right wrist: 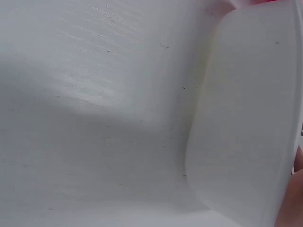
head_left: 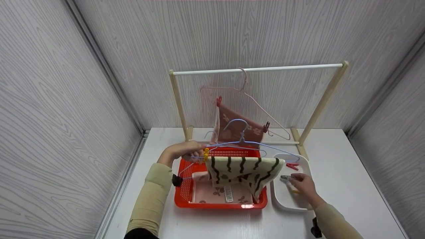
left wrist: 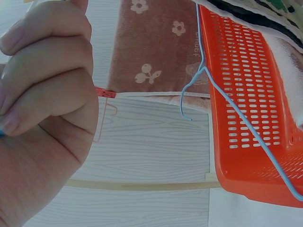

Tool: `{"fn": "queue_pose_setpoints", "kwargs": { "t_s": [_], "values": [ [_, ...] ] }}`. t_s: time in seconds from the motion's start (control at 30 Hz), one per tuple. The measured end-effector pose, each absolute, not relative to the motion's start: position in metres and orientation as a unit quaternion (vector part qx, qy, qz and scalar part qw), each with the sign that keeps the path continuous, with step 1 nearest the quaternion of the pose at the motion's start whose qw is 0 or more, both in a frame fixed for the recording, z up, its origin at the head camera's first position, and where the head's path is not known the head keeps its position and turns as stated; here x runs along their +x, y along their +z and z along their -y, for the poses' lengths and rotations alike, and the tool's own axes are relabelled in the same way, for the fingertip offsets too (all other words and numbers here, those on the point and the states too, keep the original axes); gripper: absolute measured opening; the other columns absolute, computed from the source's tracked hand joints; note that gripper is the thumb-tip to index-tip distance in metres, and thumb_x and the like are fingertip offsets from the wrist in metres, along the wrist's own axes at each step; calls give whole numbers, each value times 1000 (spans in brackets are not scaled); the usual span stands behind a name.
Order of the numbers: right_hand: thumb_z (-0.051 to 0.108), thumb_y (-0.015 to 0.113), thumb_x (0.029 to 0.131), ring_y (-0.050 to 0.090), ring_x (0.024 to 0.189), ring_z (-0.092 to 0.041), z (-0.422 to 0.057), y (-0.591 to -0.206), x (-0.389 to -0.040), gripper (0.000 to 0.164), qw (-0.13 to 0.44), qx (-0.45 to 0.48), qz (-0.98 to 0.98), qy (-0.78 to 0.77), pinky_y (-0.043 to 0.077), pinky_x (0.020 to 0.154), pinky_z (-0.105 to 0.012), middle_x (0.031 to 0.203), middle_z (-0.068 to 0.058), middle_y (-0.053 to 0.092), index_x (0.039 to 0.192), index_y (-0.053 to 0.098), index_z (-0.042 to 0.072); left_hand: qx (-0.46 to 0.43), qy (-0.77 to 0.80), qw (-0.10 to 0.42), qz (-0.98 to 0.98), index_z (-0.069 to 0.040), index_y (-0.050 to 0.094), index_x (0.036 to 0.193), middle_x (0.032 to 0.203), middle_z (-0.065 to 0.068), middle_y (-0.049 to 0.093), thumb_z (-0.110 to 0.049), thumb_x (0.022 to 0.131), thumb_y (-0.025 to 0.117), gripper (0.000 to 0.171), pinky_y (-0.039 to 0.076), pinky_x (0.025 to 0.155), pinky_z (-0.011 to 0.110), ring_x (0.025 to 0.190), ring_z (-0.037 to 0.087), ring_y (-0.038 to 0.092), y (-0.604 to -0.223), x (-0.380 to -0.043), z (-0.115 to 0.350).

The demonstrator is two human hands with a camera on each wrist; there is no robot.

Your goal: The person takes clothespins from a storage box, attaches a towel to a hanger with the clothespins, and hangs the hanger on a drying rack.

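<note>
The left hand [head_left: 188, 150] grips a blue hanger [head_left: 242, 142], its striped towel [head_left: 247, 167] pegged by 1 yellow clip [head_left: 206, 154] above a red basket [head_left: 219, 205]; the right hand [head_left: 305, 187] pinches a gray clip [head_left: 285, 177] over a white tray [head_left: 285, 199]. Pegging appears midway; the towel's right end likely needs clamping next.

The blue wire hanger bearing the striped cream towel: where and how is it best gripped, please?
Probably pinch the blue wire hanger at its neck, from the right: it stands bare beneath the hook; the left hand holds the left end.
</note>
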State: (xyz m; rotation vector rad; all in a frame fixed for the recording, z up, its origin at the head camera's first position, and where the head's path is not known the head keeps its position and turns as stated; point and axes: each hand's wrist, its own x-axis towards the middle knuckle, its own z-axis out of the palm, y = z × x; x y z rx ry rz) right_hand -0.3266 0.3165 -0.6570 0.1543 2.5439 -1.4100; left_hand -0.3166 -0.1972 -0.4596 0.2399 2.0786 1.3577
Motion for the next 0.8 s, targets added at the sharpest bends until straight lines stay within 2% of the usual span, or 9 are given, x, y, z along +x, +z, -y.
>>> {"fn": "queue_pose_setpoints", "kwargs": {
  "t_s": [0.17,0.33,0.57,0.8],
  "values": [
    [13,74,99,62,83,0,-317,-653,-324,44,114,46,-859,-498,52,72,-14,111,-19,76,130,64,-16,106,527,320,-780,-1,68,89,69,-4,65,-41,108,46,50,53,53,17,55,0,57,-460,-317,198],
    [11,74,99,64,81,1,-318,-650,-322,47,125,43,-846,-517,54,71,-15,112,-18,76,133,61,-18,118,530,324,-775,3,69,89,68,-3,67,-40,109,44,53,52,52,17,54,-1,57,-459,-317,198],
    [14,75,99,62,84,1,-320,-644,-321,47,135,50,-844,-517,55,74,-17,111,-13,77,133,62,-15,100,524,325,-781,-4,68,88,70,-2,67,-42,109,46,49,54,53,18,56,0,59,-459,-316,198],
    [14,75,99,62,83,4,-322,-640,-319,44,125,35,-853,-506,56,76,-19,112,-15,77,130,64,-15,86,520,326,-785,-8,68,81,70,-2,69,-45,109,47,51,54,53,17,54,-1,58,-459,-316,195]
  ]
}}
